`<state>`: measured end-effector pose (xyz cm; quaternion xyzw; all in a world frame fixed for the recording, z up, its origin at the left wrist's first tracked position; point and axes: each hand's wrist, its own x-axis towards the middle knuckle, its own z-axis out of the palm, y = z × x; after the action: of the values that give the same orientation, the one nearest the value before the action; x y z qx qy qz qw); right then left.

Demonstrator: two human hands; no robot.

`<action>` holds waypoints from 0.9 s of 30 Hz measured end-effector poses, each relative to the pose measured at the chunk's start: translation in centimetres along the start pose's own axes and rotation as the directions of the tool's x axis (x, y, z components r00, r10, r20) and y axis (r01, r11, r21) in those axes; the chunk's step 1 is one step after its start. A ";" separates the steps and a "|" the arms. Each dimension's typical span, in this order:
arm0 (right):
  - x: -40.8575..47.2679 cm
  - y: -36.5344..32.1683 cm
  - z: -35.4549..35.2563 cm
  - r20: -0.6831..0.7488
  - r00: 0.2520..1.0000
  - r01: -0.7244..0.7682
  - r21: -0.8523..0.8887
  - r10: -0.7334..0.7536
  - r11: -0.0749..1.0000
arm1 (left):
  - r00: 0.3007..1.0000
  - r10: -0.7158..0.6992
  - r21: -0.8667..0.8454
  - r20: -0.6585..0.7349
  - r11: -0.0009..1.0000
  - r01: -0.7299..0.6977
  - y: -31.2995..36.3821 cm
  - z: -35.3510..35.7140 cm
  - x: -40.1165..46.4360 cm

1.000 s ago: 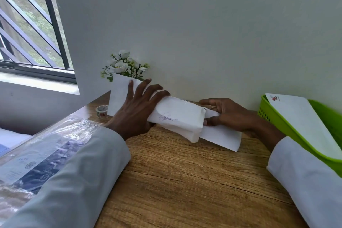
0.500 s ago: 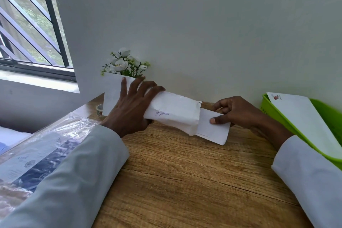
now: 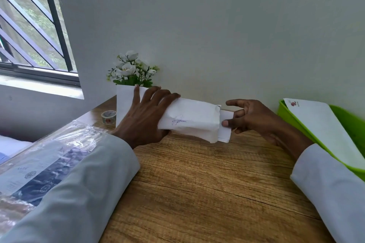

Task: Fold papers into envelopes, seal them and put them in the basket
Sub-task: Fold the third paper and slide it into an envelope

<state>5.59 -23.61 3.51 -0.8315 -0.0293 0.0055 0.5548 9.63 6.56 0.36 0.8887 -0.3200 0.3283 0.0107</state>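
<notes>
Over the last second the folded paper (image 3: 225,124) has slid almost all the way into the envelope (image 3: 189,119): a long white strip stuck out of the open end a moment ago, and now only a short tab shows past the envelope's mouth. That suggests the inserting step is nearly finished, with sealing and the drop into the basket (image 3: 351,126) not yet done. The left hand (image 3: 142,118) lies over the left end of the envelope, fingers (image 3: 158,95) spread and curved round its top edge, thumb hidden beneath, holding it up off the tabletop (image 3: 197,183). The right hand (image 3: 254,118) is at the envelope's 3 o'clock, thumb and bent fingers pinching the protruding tab while the index finger points out straight above it toward 9 o'clock. The envelope hangs between the two hands, just above the tabletop near the wall, its scribbled face toward the camera. The green basket sits at 3 o'clock from the right hand, close beside the wrist, with another envelope (image 3: 324,130) already lying in it. A tape roll (image 3: 108,117) rests at 9 o'clock from the left hand, likely what will seal the flap.
</notes>
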 end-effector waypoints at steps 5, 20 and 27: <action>0.2 -0.3 1.8 -0.042 0.998 0.058 0.083 -0.054 0.995 | 0.998 0.057 -0.030 0.017 0.998 -0.056 1.1 0.1 0.3; -0.6 -1.1 1.7 -0.063 0.987 0.161 0.217 -0.151 0.963 | 0.999 0.019 -0.076 -0.036 0.997 -0.022 1.6 -1.0 0.5; -0.2 -0.7 2.8 -0.094 0.978 0.203 0.184 -0.189 0.962 | 1.000 0.005 -0.104 -0.031 0.994 -0.008 1.9 -1.4 0.6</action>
<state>5.21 -20.73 3.10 -0.7665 -0.0899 -0.0779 0.6311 8.08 5.06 1.42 0.8807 -0.3394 0.3246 0.0611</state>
